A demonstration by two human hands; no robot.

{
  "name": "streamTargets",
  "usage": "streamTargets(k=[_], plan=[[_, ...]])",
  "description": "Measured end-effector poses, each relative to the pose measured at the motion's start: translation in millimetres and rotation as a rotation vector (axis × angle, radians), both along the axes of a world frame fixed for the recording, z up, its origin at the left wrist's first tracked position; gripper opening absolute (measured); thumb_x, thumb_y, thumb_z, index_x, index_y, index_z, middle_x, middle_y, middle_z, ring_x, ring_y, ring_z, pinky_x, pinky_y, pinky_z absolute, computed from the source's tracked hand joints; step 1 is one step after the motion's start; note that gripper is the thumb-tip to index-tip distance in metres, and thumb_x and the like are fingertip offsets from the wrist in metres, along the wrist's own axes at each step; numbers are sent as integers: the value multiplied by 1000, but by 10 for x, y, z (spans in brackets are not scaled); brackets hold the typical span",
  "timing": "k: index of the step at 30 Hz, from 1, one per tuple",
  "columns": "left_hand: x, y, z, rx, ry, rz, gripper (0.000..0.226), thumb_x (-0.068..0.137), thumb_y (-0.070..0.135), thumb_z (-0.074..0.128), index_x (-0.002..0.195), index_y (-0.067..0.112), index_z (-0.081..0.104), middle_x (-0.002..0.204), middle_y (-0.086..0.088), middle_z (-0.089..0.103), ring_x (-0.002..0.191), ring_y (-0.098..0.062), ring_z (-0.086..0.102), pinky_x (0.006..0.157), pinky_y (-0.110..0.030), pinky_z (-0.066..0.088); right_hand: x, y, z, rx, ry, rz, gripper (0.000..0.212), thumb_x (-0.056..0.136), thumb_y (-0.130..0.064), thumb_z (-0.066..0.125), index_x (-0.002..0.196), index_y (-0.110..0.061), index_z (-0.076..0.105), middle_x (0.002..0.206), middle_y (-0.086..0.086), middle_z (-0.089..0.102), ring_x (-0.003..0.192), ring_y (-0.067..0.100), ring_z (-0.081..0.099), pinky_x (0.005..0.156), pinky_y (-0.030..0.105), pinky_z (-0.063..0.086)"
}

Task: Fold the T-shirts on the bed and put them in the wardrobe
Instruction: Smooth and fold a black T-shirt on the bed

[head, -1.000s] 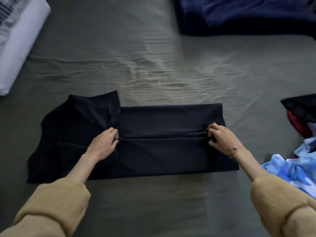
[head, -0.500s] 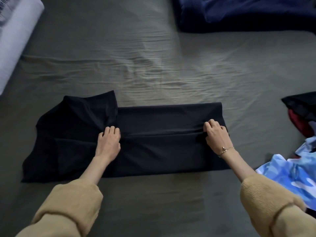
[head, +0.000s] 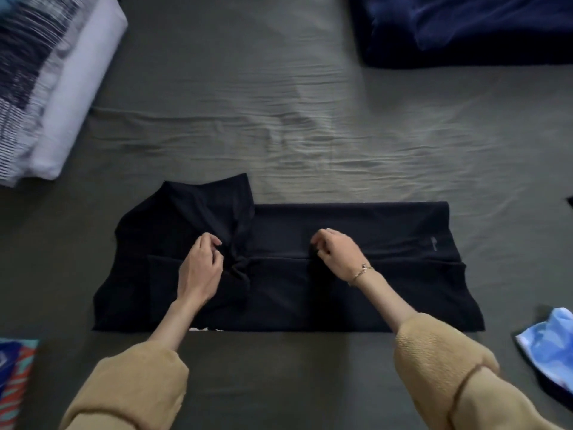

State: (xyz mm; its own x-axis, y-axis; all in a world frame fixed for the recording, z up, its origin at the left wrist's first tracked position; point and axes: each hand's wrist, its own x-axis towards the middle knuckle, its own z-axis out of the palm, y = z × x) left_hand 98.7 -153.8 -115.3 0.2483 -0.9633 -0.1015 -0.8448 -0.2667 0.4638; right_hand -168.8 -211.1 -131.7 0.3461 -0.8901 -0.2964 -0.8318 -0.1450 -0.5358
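Two hands at work on one black T-shirt (head: 356,293), laid flat across the middle of the bed (head: 279,97), part-folded into a long band with a sleeve end spread at its left.

Far left: striped and white bedding (head: 52,88), rolled, on the bed's far-left edge.
Near left: patterned blue-and-orange cloth (head: 14,377), cut off by the frame edge.
Left of centre: left hand (head: 200,268), fingers curled, pinching a bunched knot of the black fabric where sleeve end meets band. Tan sleeve (head: 124,395) pushed up the forearm.
Right of centre: right hand (head: 338,256), fingers curled, pinching the fabric along the band's lengthwise crease. Thin bracelet (head: 361,272) at the wrist.
Far right: dark blue blanket (head: 465,26), heaped on the far side of the bed, well apart from the shirt.
Near right: light blue patterned garment (head: 548,336), on the bed, near the shirt's right end, not touching it.
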Motion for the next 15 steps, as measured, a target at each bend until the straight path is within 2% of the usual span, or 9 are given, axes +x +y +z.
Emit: streamTargets(k=[3, 6, 8, 11, 13, 15], plan=[[293, 20, -21, 109, 40, 98, 13, 92, 10, 46, 101, 17, 52, 93, 6, 53, 76, -14, 52, 67, -29, 37, 570, -130, -15, 190, -111, -69, 28, 90, -18, 50, 117, -14, 56, 104, 1, 64, 102, 21, 57, 86, 33, 45], [631, 14, -56, 193, 118, 238, 10, 92, 12, 47, 97, 19, 53, 86, 4, 58, 78, -17, 56, 66, -30, 40, 1056, -305, -37, 277, -192, -233, 36, 88, -31, 56, 120, -13, 55, 108, 4, 65, 103, 23, 60, 91, 36, 47], [845, 9, -80, 216, 292, 354, 8, 92, 12, 51, 89, 15, 57, 76, -1, 61, 72, -19, 57, 63, -29, 41, 1300, -447, -84, 329, -221, -356, 48, 85, -40, 61, 122, -10, 55, 113, 8, 64, 105, 24, 59, 92, 36, 46], [1115, 3, -92, 285, 604, 450, 15, 94, 9, 50, 84, 8, 61, 67, -4, 61, 55, -15, 53, 53, -20, 40, 1586, -657, -83, 306, -214, -485, 62, 78, -51, 67, 118, -5, 58, 116, 11, 63, 107, 26, 59, 78, 28, 42], [1231, 4, -88, 316, 717, 460, 20, 94, 7, 47, 81, 8, 62, 66, -4, 62, 51, -11, 54, 48, -16, 38, 1704, -775, -83, 326, -239, -573, 67, 76, -46, 72, 123, -2, 54, 120, 11, 59, 112, 27, 56, 77, 26, 37], [1329, 22, -76, 319, 803, 493, 24, 96, 9, 43, 82, 8, 63, 68, -5, 64, 50, -9, 59, 48, -14, 42, 1832, -844, -44, 368, -324, -632, 71, 69, -38, 78, 124, -1, 52, 122, 11, 58, 113, 29, 55, 86, 28, 42]])
